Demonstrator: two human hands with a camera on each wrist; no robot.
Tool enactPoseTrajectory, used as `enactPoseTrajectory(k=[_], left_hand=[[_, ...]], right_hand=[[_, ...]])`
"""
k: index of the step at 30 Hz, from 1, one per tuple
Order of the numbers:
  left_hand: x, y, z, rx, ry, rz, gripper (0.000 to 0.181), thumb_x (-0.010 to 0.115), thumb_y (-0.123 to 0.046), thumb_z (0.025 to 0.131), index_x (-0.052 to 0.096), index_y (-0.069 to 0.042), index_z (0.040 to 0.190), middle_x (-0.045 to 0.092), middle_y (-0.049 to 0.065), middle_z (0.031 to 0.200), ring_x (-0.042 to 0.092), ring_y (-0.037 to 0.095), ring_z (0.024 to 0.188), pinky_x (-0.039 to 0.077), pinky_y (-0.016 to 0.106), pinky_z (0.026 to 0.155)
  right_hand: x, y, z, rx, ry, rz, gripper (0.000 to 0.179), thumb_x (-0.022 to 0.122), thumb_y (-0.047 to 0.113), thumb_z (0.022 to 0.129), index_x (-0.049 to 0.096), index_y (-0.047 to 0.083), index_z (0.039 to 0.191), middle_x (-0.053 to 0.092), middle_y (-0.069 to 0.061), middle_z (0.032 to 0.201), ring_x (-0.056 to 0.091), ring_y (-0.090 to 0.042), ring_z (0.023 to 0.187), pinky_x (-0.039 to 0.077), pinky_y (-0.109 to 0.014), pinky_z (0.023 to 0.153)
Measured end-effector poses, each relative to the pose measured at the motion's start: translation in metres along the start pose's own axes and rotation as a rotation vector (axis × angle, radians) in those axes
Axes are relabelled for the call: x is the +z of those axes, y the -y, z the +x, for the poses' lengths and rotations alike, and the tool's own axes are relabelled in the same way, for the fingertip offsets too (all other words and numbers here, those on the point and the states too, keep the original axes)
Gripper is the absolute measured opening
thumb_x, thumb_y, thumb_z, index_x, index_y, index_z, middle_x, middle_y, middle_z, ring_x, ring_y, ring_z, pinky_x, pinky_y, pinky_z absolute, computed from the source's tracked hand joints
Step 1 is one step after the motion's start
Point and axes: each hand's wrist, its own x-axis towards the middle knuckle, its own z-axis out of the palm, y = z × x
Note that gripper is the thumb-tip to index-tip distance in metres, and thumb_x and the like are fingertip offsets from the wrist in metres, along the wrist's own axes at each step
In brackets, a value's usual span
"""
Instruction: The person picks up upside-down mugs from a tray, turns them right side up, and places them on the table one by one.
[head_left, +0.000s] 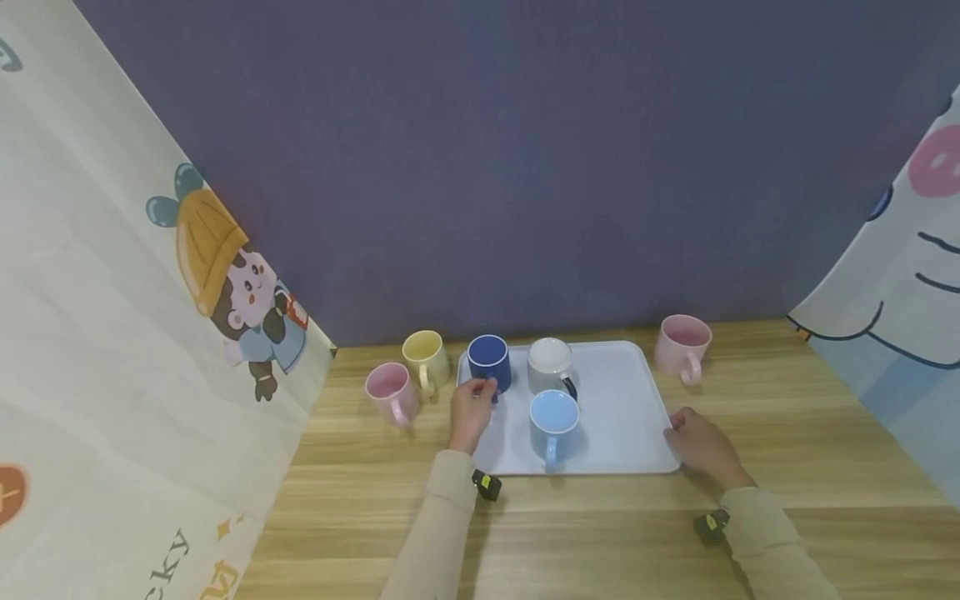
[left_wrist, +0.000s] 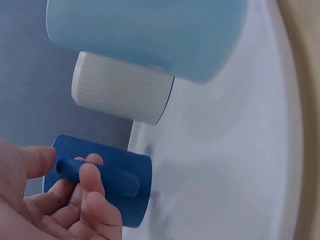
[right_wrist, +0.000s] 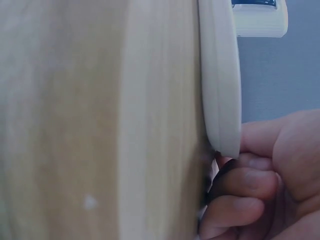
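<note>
A white tray bears a dark blue mug, a white mug with a black-patterned handle and a light blue mug. My left hand is at the dark blue mug in the tray's back left corner. In the left wrist view its fingers curl round the mug's handle, the thumb close to the rim. On the tray's right side, my right hand grips the edge. The right wrist view shows the thumb against the tray rim and curled fingers at its underside.
Left of the tray stand a yellow mug and a pink mug. Another pink mug stands beyond the tray's back right corner. A dark wall panel closes the wooden table's back, with printed cloths at both sides.
</note>
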Motion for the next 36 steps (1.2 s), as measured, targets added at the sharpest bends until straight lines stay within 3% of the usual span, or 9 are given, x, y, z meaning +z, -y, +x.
enactPoseTrajectory(k=[6,13,25,36], left_hand=[[0.007,0.002,0.007,-0.081,0.039,-0.111,0.028,0.060,-0.022,0.103,0.073,0.002,0.100,0.076,0.014,0.087,0.054,0.008,0.058,0.042,0.021,0.054],[0.006,-0.001,0.007,-0.088,0.032,-0.123,0.030,0.058,-0.022,0.104,0.073,0.004,0.100,0.076,0.018,0.089,0.054,0.009,0.055,0.040,0.021,0.053],[0.006,-0.003,0.003,-0.083,-0.046,-0.122,0.026,0.058,-0.017,0.104,0.071,0.005,0.098,0.073,0.008,0.078,0.064,0.013,0.055,0.043,0.019,0.051],[0.000,-0.010,0.000,-0.116,-0.114,-0.082,0.028,0.058,-0.021,0.104,0.073,0.001,0.095,0.070,0.006,0.078,0.058,0.011,0.059,0.049,0.022,0.055]], right_hand=[[0.000,0.001,0.000,0.003,-0.004,-0.002,0.037,0.049,0.023,0.101,0.054,-0.009,0.120,0.067,-0.025,0.107,0.064,-0.031,0.089,0.051,-0.042,0.071],[-0.001,0.002,0.000,0.004,-0.002,-0.003,0.038,0.049,0.022,0.101,0.054,-0.010,0.120,0.068,-0.025,0.106,0.065,-0.032,0.090,0.050,-0.042,0.071],[0.000,0.002,0.001,0.033,0.013,-0.002,0.040,0.049,0.024,0.102,0.053,-0.009,0.123,0.067,-0.024,0.106,0.063,-0.030,0.087,0.049,-0.039,0.069],[0.003,-0.004,0.002,0.019,0.003,0.001,0.039,0.049,0.024,0.101,0.054,-0.008,0.122,0.068,-0.022,0.105,0.063,-0.030,0.087,0.047,-0.036,0.067]])
